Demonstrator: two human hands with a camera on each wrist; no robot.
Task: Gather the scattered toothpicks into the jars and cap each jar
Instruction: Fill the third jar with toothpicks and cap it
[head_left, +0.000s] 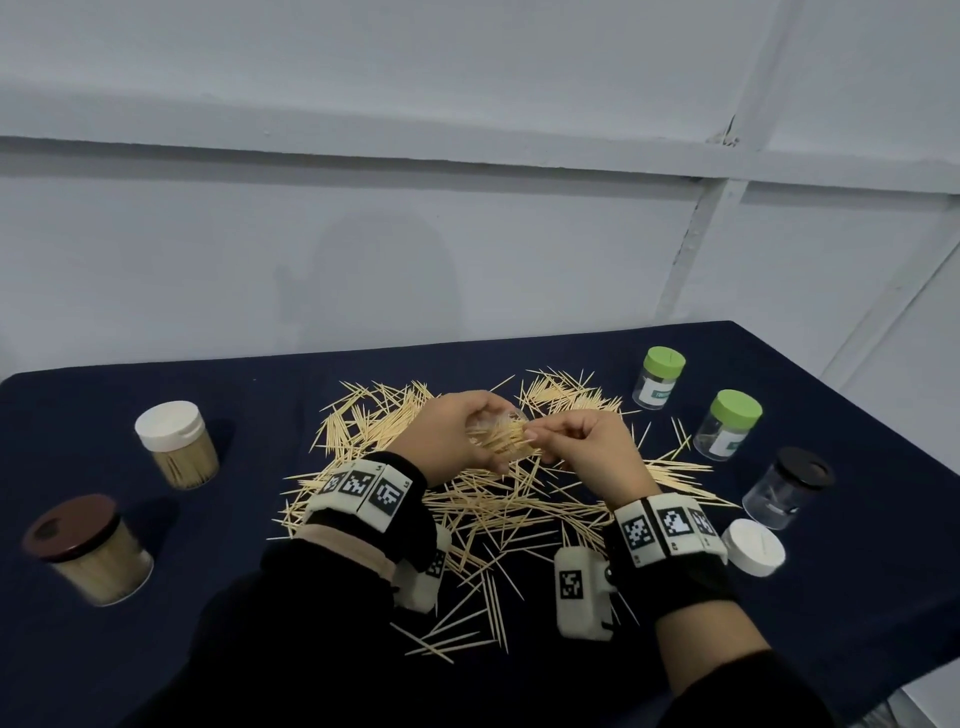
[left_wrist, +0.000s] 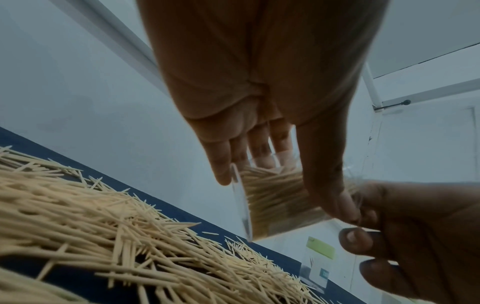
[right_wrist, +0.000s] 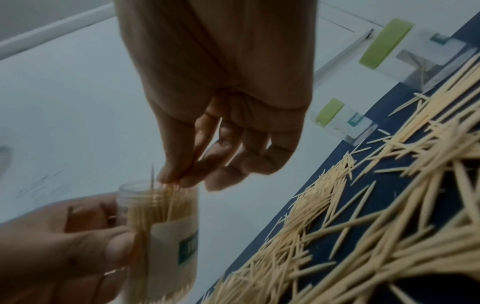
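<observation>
My left hand (head_left: 470, 434) grips a clear uncapped jar (head_left: 501, 436) packed with toothpicks, held tilted above the pile. In the left wrist view the jar (left_wrist: 272, 201) sits between thumb and fingers. My right hand (head_left: 537, 434) pinches a few toothpicks at the jar's mouth. The right wrist view shows its thumb and forefinger pressed together on toothpicks (right_wrist: 168, 195) at the rim, one stick poking up. Scattered toothpicks (head_left: 493, 509) cover the middle of the dark blue table (head_left: 260, 395). A loose white cap (head_left: 753, 545) lies at the right.
On the left stand a white-capped jar (head_left: 176, 441) and a brown-capped jar (head_left: 85, 545), both full. On the right stand two green-capped jars (head_left: 660, 376) (head_left: 730, 423) and a black-capped jar (head_left: 789, 486), all nearly empty. A pale wall rises behind the table.
</observation>
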